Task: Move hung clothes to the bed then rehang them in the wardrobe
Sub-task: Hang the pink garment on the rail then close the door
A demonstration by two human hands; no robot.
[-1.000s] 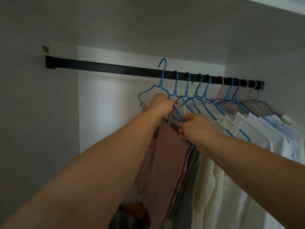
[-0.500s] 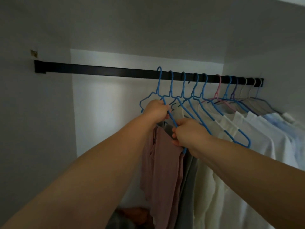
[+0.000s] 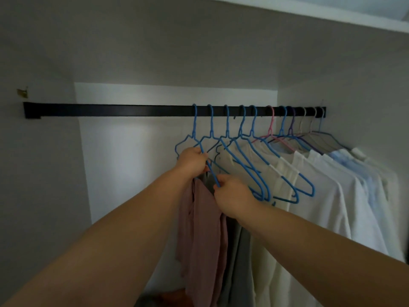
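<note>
1. Change: the leftmost blue hanger (image 3: 194,131), lifted clear of the rail a second ago, now has its hook over the black rail (image 3: 110,110).
2. Pink garment (image 3: 202,227): dusty-rose cloth, hanging from that hanger at the left end of the row, beside a grey garment (image 3: 238,251).
3. Setting: grey wardrobe wall (image 3: 39,185); white shirts (image 3: 321,196) on the right.
4. Hands: left hand (image 3: 192,159) grips the hanger's shoulder; right hand (image 3: 232,196) pinches its lower arm.

Dim grey wardrobe walls (image 3: 39,185), a paler lit back panel (image 3: 132,173), white ceiling edge (image 3: 332,12)
</note>
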